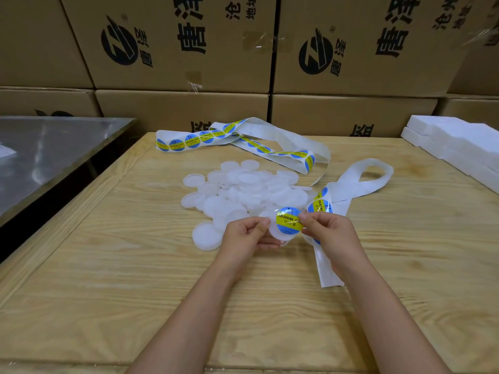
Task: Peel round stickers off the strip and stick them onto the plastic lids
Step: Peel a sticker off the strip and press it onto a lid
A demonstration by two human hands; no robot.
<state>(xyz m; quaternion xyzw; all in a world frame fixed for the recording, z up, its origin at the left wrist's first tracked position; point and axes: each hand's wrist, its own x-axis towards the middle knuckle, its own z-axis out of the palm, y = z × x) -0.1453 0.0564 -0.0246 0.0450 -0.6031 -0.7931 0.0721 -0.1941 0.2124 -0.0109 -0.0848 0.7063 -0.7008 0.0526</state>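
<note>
My left hand (249, 234) grips a white plastic lid (280, 234) by its left edge, just above the wooden table (135, 279). My right hand (328, 232) pinches the right edge of a round blue and yellow sticker (288, 220) that lies over the lid's top. The white backing strip (351, 184) runs under my right hand, with another sticker (321, 205) on it. Behind the held lid lies a pile of several white lids (243, 190). The strip's far part (194, 140) carries a row of stickers.
Stacked cardboard boxes (189, 49) wall off the back of the table. A steel tabletop (48, 155) stands to the left, lower and apart. White foam slabs (453, 139) lie at the back right corner.
</note>
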